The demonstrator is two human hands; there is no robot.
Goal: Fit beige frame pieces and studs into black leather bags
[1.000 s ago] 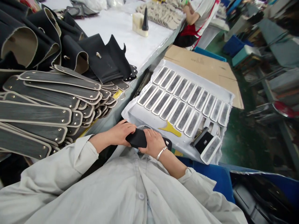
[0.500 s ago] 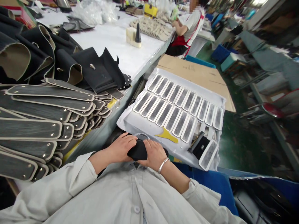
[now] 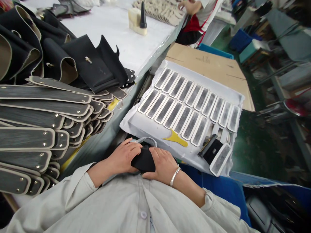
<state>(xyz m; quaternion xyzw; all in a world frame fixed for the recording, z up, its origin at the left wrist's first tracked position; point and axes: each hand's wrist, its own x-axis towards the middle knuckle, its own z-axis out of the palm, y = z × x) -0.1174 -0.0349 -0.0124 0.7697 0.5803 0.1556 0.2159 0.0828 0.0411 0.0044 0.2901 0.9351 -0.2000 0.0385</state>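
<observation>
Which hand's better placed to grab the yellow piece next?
Probably right: the right hand is nearer the yellow piece; the left hand is across the black item. Both hands are on that item.

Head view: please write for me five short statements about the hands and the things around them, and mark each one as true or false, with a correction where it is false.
1. The left hand and the right hand are both on the black piece. True.
2. The yellow tool is lying on the white sheet. True.
3. The right hand is touching the yellow tool. False: the two are apart, and this hand is on the black piece.
4. The black cone is lying on its side. False: it stands upright.
5. The studded strips are piled at the left of the picture. True.
</observation>
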